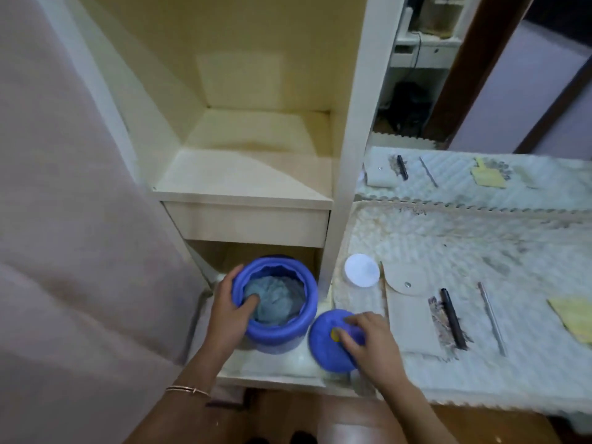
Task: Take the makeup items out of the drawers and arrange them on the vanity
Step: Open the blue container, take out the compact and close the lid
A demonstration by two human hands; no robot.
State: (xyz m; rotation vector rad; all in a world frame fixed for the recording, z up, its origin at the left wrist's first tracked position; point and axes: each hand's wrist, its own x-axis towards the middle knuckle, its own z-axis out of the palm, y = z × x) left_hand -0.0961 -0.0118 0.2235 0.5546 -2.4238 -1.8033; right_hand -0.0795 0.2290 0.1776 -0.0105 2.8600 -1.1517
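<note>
A blue round jar [278, 334] stands open on the low ledge of the vanity, with a grey-blue cloth [274, 299] bunched inside. My left hand [229, 310] grips the jar's rim, thumb outside and fingers dipping in on the cloth. The jar's blue lid [323, 344], with a small yellow spot on top, lies just to the right. My right hand [368, 338] holds that lid from above. On the quilted vanity top [448, 251] lie a white round jar [362, 270], a beige pouch [411, 315], a black pencil [452, 317], a thin metal stick [491, 318] and a yellow pad [575, 317].
A shut cream drawer [246, 224] sits under an open shelf [253, 168] right above the jar. A white post [349, 139] divides shelf from mirror [464, 75], which repeats the items. A pink curtain [64, 219] hangs at left. My knee shows at the bottom.
</note>
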